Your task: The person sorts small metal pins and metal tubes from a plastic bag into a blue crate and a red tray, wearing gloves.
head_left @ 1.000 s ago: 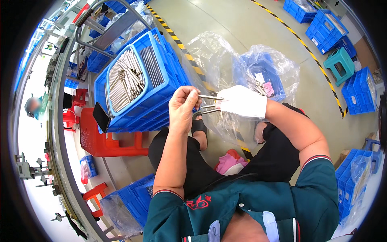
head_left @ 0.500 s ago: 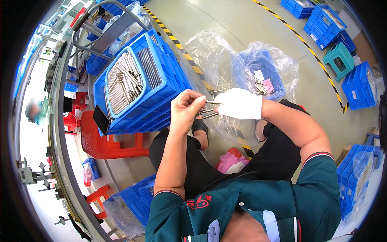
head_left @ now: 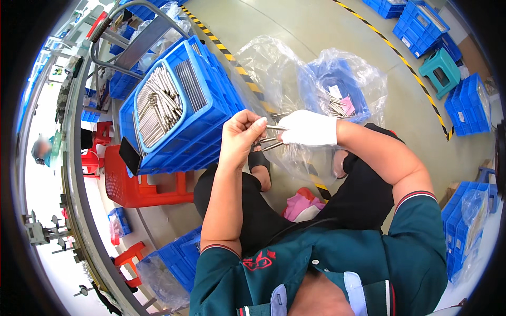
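Note:
Several thin metal rods (head_left: 272, 141) lie between my two hands, above my knees. My bare left hand (head_left: 243, 136) pinches their left ends between thumb and fingers. My right hand (head_left: 308, 128), in a white glove, is closed round their other ends; its fingertips are partly hidden. To the left, a light blue tray (head_left: 183, 117) full of similar metal rods (head_left: 158, 102) sits in the top of a stack of blue crates (head_left: 211, 129). Beyond my right hand, a blue bin (head_left: 358, 97) lined with clear plastic holds more rods (head_left: 341, 108) and a pink slip of paper.
A red stool (head_left: 124, 181) stands beside the crates, and a metal-framed trolley handle (head_left: 118, 66) rises behind them. Yellow-and-black tape (head_left: 221, 47) crosses the floor. A green stool (head_left: 441, 73) and blue crates (head_left: 468, 108) stand at the right. Pink cloth (head_left: 300, 205) lies between my legs.
Both hands stay close together with the rods between them; they have shifted very slightly left and up. The surroundings have also shifted slightly in the view.

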`<state>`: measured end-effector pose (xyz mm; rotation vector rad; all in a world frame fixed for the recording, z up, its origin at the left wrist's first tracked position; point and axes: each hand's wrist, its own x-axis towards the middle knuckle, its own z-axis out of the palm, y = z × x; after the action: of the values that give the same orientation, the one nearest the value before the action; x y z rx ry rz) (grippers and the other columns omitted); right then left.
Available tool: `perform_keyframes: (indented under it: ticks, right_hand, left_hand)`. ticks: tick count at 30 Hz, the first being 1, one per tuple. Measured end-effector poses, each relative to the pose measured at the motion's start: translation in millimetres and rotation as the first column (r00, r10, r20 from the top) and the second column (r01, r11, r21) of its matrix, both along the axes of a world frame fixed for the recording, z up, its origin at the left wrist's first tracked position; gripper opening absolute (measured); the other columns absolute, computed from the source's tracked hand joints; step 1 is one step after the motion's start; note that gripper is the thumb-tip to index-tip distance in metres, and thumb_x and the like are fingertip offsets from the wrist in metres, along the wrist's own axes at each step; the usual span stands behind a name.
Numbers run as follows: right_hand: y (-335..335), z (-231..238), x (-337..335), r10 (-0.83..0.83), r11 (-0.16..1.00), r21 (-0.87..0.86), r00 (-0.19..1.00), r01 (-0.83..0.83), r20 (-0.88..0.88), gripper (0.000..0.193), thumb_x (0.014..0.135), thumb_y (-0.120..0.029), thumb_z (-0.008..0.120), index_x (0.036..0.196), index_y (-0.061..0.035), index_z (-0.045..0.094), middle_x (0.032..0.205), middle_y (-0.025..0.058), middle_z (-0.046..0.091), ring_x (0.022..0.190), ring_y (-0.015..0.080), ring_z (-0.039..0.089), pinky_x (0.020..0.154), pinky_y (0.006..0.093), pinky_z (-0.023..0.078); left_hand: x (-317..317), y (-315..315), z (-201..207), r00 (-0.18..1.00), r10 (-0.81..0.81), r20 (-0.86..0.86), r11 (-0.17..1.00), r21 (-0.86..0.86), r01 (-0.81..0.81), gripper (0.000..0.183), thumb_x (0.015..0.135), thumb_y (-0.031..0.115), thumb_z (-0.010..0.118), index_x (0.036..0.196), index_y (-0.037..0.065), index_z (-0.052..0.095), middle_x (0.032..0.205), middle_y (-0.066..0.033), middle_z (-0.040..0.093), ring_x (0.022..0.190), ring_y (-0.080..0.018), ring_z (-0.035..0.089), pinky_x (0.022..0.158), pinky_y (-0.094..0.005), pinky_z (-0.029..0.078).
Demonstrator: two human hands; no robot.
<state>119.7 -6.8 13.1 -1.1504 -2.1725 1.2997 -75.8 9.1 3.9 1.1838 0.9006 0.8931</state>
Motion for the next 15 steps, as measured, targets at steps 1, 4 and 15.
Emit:
perform_keyframes:
  ticks: [1, 4, 15]
  right_hand:
    - [0, 2, 0, 0.006, 0.997, -0.078, 1.0, -0.008, -0.026, 0.034, 0.08, -0.032, 0.053, 0.075, 0.0008, 0.058, 0.061, 0.0106, 0.051, 0.058, 0.018, 0.046, 0.056, 0.0325, 0.037]
    - [0, 5, 2, 0.002, 0.979, -0.201, 0.997, -0.017, -0.077, 0.032, 0.08, -0.03, 0.055, 0.076, 0.0012, 0.056, 0.061, 0.0081, 0.049, 0.058, 0.0141, 0.044, 0.054, 0.0309, 0.036]
    - [-2, -17, 20, -0.121, 0.886, -0.464, 0.97, 0.008, -0.213, 0.026, 0.079, -0.026, 0.056, 0.074, 0.0001, 0.059, 0.054, 0.0034, 0.047, 0.051, 0.0142, 0.044, 0.048, 0.0288, 0.036]
  left_hand:
    - [1, 0, -1, 1.0, -0.001, -0.001, 1.0, -0.003, 0.001, 0.01, 0.081, 0.01, 0.062, 0.077, 0.003, 0.057, 0.061, -0.0013, 0.056, 0.048, -0.0053, 0.047, 0.042, -0.0172, 0.035]
    - [1, 2, -3, 0.984, 0.016, 0.177, 0.993, -0.122, 0.005, 0.013, 0.083, 0.014, 0.06, 0.079, 0.001, 0.058, 0.065, -0.0037, 0.059, 0.052, -0.0064, 0.049, 0.049, -0.0183, 0.039]
    - [16, 0, -4, 0.997, -0.03, 0.072, 0.998, -0.05, 0.034, 0.011, 0.082, 0.012, 0.06, 0.08, 0.002, 0.056, 0.066, -0.0041, 0.058, 0.055, -0.0065, 0.049, 0.053, -0.0187, 0.038]
